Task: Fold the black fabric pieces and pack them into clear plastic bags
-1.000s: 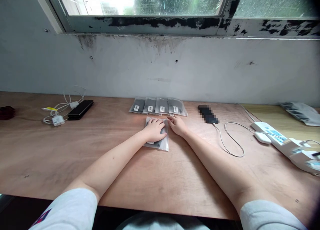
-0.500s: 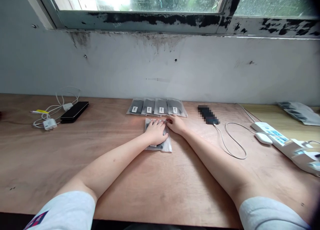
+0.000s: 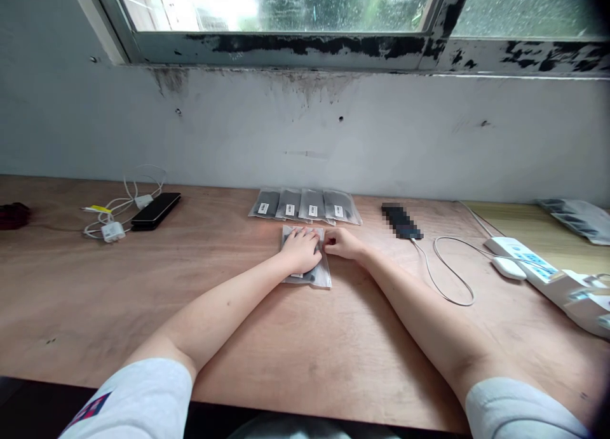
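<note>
A frosted plastic zip bag (image 3: 315, 276) with dark contents and a white label lies flat on the wooden table. My left hand (image 3: 301, 252) rests palm down on it, fingers stretched out, hiding much of its middle and part of the label. By the bag's upper right edge is my right hand (image 3: 344, 243), its fingers curled and pressed together; whatever they may pinch is hidden. Behind both hands, several similar labelled bags (image 3: 312, 205) lie in an overlapping row near the wall.
To the left are a black case-like object (image 3: 156, 211) and white cables with a charger (image 3: 113, 232). A blurred-out phone (image 3: 403, 222) on a white cable (image 3: 448, 286) lies right, before a power strip (image 3: 521, 256). More bags (image 3: 579, 218) lie far right.
My right hand has drawn slightly down and right from the bag's top right corner, its fingers now more curled. The left hand stays on the bag. The whole view has shifted slightly.
</note>
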Tool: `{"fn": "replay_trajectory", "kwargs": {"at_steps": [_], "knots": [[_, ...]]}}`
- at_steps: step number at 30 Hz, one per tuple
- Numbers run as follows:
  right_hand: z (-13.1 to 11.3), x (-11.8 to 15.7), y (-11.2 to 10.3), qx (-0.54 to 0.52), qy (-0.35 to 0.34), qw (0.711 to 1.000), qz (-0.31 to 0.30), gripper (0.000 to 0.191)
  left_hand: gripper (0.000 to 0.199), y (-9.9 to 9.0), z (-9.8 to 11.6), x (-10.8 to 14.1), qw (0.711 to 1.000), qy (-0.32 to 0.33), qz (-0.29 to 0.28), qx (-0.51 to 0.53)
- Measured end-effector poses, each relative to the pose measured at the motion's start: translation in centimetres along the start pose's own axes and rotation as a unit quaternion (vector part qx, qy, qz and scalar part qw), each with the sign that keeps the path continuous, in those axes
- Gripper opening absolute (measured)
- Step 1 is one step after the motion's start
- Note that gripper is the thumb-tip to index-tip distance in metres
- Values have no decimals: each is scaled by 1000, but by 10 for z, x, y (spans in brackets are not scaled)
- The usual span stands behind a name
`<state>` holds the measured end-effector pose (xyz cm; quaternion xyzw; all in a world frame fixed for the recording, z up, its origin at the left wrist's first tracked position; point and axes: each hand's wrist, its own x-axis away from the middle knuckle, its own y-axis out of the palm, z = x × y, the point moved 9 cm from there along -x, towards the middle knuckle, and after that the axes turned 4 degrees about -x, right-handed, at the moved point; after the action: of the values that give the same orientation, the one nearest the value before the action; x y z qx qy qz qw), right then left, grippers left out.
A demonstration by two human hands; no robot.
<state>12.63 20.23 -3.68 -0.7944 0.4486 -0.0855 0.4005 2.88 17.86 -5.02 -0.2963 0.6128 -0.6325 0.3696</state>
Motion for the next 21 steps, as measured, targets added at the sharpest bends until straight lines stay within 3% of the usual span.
{"fn": "replay_trajectory", "kwargs": {"at_steps": [4, 6, 8, 11, 12, 17, 21], "knots": [[-3, 8, 14, -77, 17, 989, -122, 8, 58, -4, 1, 3, 1000, -3, 8, -14], [-4, 11, 16, -100, 13, 984, -147, 16, 57, -5, 0, 4, 1000, -9, 12, -17], [-2, 8, 4, -89, 0, 993, -75, 22, 57, -5, -2, 5, 1000, -17, 15, -17], [7, 8, -17, -23, 6, 995, 96, 22, 59, -5, -5, 6, 999, -28, 17, -17], [9, 8, -18, -2, 9, 993, 119, 27, 59, -5, -6, 6, 999, -32, 18, -18], [6, 6, -11, 68, -22, 991, 111, 57, 59, -4, -9, 7, 999, -42, 15, -18], [0, 6, -5, 83, -36, 995, 51, 79, 60, -3, -13, 7, 999, -39, 9, -13]]}}
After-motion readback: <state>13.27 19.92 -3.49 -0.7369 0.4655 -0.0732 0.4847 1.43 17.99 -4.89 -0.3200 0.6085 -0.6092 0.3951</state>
